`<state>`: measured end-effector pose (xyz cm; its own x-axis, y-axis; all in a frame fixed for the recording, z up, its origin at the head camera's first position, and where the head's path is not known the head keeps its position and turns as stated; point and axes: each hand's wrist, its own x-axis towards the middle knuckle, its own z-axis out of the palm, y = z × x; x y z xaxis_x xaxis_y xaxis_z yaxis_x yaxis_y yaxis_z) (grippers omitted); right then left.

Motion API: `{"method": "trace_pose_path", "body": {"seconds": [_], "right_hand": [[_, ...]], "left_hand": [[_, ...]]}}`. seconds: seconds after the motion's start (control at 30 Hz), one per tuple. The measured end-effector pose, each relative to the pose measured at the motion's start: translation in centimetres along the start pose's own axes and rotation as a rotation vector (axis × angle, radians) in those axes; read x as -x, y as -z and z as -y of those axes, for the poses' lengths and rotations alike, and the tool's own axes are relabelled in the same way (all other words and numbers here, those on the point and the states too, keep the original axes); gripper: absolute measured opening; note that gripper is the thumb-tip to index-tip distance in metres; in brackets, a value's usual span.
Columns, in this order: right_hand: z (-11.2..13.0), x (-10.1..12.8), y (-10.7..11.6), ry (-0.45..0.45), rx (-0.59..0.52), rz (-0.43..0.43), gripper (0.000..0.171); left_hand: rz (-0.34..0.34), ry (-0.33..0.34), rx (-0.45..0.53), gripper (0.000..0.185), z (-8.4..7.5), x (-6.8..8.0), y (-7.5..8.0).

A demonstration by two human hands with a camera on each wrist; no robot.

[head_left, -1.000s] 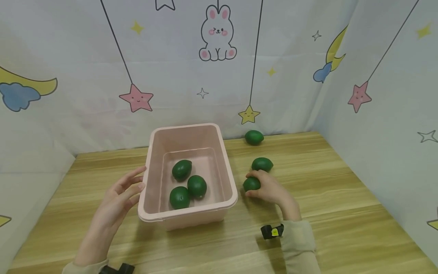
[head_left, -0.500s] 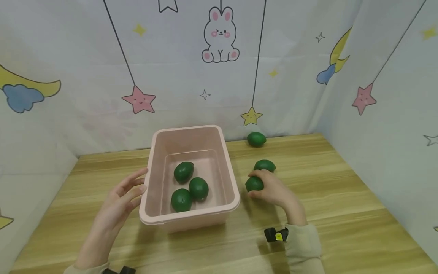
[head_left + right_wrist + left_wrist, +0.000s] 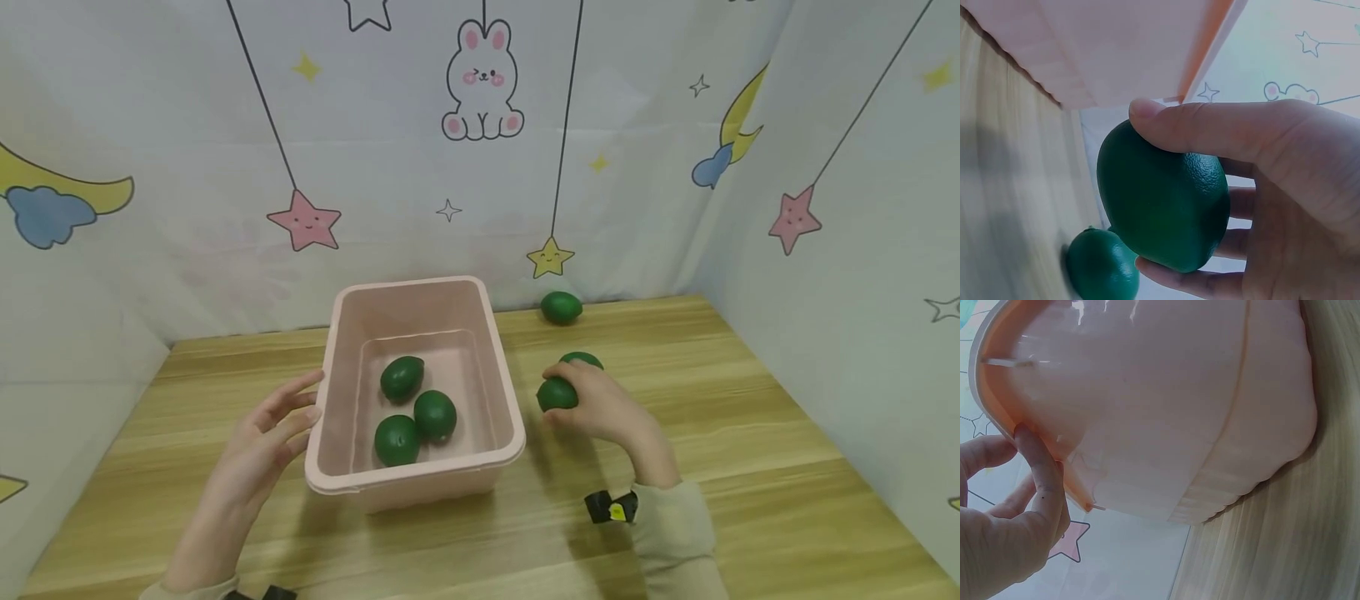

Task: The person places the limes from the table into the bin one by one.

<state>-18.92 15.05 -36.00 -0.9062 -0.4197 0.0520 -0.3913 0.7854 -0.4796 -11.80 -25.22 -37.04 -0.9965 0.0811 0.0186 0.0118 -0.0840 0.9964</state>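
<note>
In the head view, a pink plastic basin (image 3: 416,479) stands on the table with three green limes (image 3: 397,440) inside. My left hand (image 3: 258,442) is at its left side; in the left wrist view the thumb and fingers (image 3: 1038,465) pinch the rim. To the right of the basin, my right hand (image 3: 603,406) holds another lime (image 3: 557,395) between thumb and fingers. The right wrist view shows this held lime (image 3: 1163,197) off the table. Just behind that hand lies a partly hidden lime (image 3: 583,359).
One more lime (image 3: 561,307) lies near the table's back edge. The wood-grain table (image 3: 750,433) meets a white curtain (image 3: 405,167) printed with stars and a rabbit at the back, and curtain also hangs along both sides.
My right hand has risen slightly with the lime, covering more of the lime behind it. The left hand stays at the basin rim. The head view has shifted a little.
</note>
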Motion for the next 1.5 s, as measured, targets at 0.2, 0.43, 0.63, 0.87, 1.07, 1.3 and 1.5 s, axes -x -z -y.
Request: {"method": "trace_pose_path", "body": {"seconds": [0.2,0.43,0.63,0.87,1.07,1.3,1.5], "right_hand": [[0.6,-0.3,0.7,0.017,0.028,-0.008,0.052],[1.4,-0.3,1.6,0.045,0.063,-0.027,0.052],[2.0,-0.4,1.9,0.105,0.105,-0.046,0.052],[2.6,-0.4,2.2,0.131,0.121,-0.047,0.051],[3.2,-0.2,2.7,0.14,0.135,-0.054,0.052],[3.7,-0.1,3.1,0.16,0.17,-0.071,0.053],[4.1,0.0,3.4,0.178,0.179,-0.081,0.053]], "left_hand": [[-0.003,0.003,-0.002,0.045,0.1,0.0,0.1],[-0.02,0.011,0.005,0.044,0.2,-0.2,0.0],[-0.021,0.013,0.002,0.044,0.1,-0.2,-0.1],[-0.017,0.012,-0.009,0.044,0.0,-0.3,-0.1],[-0.014,0.024,-0.023,0.044,0.0,-0.3,-0.1],[-0.016,0.023,-0.01,0.044,0.1,-0.2,0.0],[-0.014,0.015,-0.013,0.044,0.0,-0.1,0.0]]}}
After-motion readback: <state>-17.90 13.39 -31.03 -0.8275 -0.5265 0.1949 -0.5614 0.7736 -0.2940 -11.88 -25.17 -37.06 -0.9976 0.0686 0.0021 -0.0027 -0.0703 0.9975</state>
